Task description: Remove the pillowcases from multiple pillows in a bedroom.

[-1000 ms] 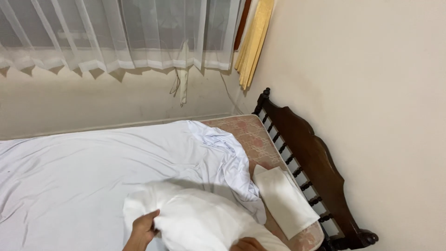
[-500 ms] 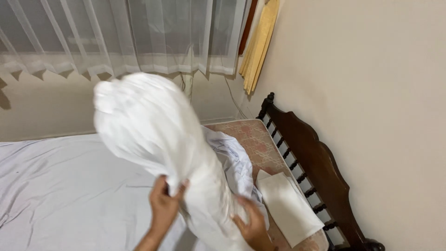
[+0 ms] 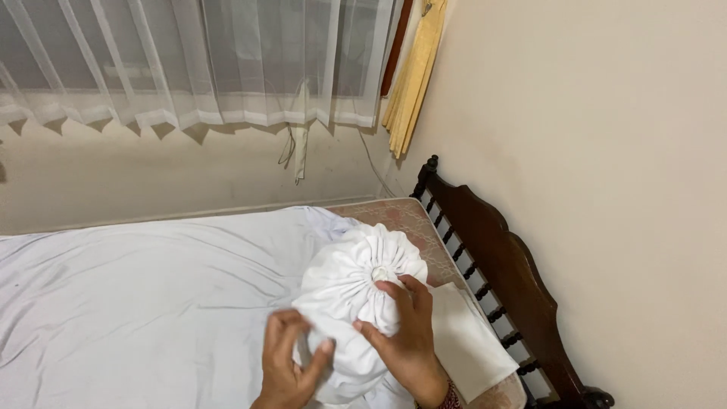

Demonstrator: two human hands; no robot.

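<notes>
The person holds a white pillow (image 3: pixel 356 291) upright over the head end of the bed (image 3: pixel 136 295), its cover gathered into radiating pleats around a small knot at the top. The right hand (image 3: pixel 405 333) presses on the gathered end, fingers (image 3: pixel 394 291) curled around the cloth beside the knot. The left hand (image 3: pixel 291 363) grips the pillow's lower side, fingers clenched into the fabric. A folded white cloth (image 3: pixel 469 344) lies just beside the pillow, near the dark wooden headboard (image 3: pixel 500 250).
</notes>
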